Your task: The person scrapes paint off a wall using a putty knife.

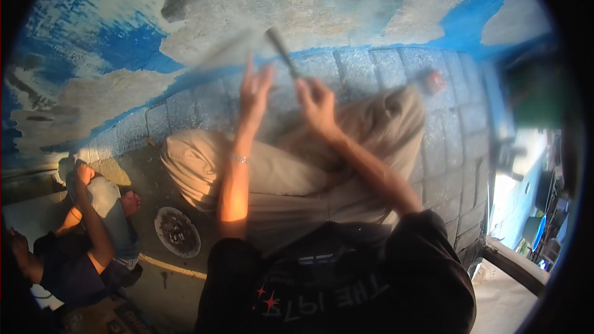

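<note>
My right hand [317, 102] grips the lower end of a slim dark stick-like tool [281, 48], which tilts up and to the left towards the wall. Beside it on the left is my left hand [255, 88], raised above my crossed legs and blurred. A faint, blurred streak runs up from near its fingers; I cannot tell whether it is a thing in the hand. Past both hands stands a wall with blue paint and bare grey patches [297, 4]. A silvery bracelet circles my left wrist.
Grey paving blocks [445, 144] lie around my legs. A small red item [435, 82] rests beyond my right knee. At the left, a round plate [160, 222] holds dark bits, near another person [88, 250] seated on the floor. A wooden beam [515, 264] is at the lower right.
</note>
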A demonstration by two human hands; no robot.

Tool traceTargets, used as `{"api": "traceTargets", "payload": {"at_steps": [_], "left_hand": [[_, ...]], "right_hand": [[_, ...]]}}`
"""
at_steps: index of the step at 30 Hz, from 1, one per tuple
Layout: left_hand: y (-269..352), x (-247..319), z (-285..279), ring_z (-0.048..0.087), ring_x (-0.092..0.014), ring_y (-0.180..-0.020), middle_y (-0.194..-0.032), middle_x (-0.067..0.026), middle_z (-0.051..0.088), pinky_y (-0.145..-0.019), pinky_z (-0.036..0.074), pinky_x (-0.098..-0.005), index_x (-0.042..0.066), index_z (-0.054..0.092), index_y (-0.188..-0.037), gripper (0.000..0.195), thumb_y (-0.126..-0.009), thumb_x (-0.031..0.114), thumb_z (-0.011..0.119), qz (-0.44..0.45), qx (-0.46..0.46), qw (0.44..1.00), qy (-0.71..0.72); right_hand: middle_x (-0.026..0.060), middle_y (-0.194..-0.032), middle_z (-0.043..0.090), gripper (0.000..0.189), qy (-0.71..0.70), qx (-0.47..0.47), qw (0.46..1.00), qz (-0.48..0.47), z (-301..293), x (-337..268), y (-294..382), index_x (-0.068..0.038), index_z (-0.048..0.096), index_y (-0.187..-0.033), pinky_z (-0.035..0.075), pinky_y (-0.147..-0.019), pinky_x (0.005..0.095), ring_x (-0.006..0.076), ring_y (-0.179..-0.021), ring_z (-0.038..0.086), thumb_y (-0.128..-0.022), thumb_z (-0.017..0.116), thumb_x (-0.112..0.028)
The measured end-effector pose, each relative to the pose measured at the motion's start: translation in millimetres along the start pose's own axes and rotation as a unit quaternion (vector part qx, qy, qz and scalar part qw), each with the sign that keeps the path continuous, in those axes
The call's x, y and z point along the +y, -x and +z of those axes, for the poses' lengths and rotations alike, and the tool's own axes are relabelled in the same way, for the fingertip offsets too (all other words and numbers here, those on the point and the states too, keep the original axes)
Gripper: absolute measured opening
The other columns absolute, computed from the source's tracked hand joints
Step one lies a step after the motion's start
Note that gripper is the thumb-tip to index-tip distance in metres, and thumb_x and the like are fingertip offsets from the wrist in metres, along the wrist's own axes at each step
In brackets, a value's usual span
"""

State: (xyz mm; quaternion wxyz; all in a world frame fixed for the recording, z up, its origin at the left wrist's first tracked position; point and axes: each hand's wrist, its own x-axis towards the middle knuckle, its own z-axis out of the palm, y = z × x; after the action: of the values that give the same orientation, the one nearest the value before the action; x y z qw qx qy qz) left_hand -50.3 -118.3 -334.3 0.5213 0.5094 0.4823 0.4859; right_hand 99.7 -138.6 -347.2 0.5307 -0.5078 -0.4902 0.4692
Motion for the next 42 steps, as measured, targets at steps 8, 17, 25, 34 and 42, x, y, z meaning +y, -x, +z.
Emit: {"api": "traceTargets", "payload": {"at_steps": [8,17,25,34,42], "left_hand": [[-8,-14,-18,0.062,-0.025,-0.089,-0.114,-0.0160,0.059,-0.071,0.049,-0.0313,0.002,0.038,-0.127,0.055,-0.090,0.039,0.054,-0.047,0.266,0.958,0.098],[-3,-4,-14,0.060,-0.022,-0.088,-0.110,-0.0131,0.059,-0.075,0.046,-0.0312,0.000,0.046,-0.123,0.060,-0.089,0.050,0.051,-0.077,0.247,0.963,0.081],[-5,-5,-16,0.060,-0.021,-0.085,-0.108,-0.0141,0.059,-0.074,0.047,-0.0306,-0.001,0.045,-0.122,0.061,-0.089,0.050,0.049,-0.082,0.230,0.967,0.071],[-1,-10,-19,0.057,-0.016,-0.076,-0.079,-0.0048,0.054,-0.068,0.048,-0.0288,0.003,0.057,-0.091,0.035,-0.090,0.038,0.056,-0.078,0.271,0.953,0.110],[3,-11,-24,0.047,-0.011,-0.066,-0.069,-0.0004,0.045,-0.066,0.048,-0.0293,0.008,0.048,-0.071,0.030,-0.088,0.030,0.060,-0.053,0.292,0.947,0.125]], "right_hand": [[0.0058,-0.085,0.053,0.041,-0.032,0.360,0.918,-0.166,-70,-13,-53,0.004,0.039,-0.129,0.040,-0.059,0.0236,0.0084,-0.069,0.047,-0.096,0.046,-0.019],[-0.0002,-0.075,0.051,0.046,-0.120,0.340,0.933,-0.017,-62,-7,-42,0.004,0.042,-0.132,0.033,-0.048,0.0201,0.0038,-0.058,0.040,-0.094,0.051,-0.021],[0.0011,-0.073,0.054,0.048,-0.100,0.407,0.908,0.023,-99,0,-66,0.006,0.044,-0.130,0.035,-0.051,0.0220,0.0054,-0.058,0.038,-0.093,0.053,-0.024],[0.0014,-0.071,0.052,0.053,-0.109,0.426,0.896,0.058,-107,19,-81,0.006,0.044,-0.130,0.038,-0.057,0.0224,0.0066,-0.062,0.042,-0.092,0.055,-0.030],[-0.0020,-0.058,0.048,0.049,-0.168,0.406,0.891,0.110,-104,8,-78,0.000,0.047,-0.130,0.032,-0.038,0.0253,0.0060,-0.045,0.038,-0.092,0.053,-0.031]]}}
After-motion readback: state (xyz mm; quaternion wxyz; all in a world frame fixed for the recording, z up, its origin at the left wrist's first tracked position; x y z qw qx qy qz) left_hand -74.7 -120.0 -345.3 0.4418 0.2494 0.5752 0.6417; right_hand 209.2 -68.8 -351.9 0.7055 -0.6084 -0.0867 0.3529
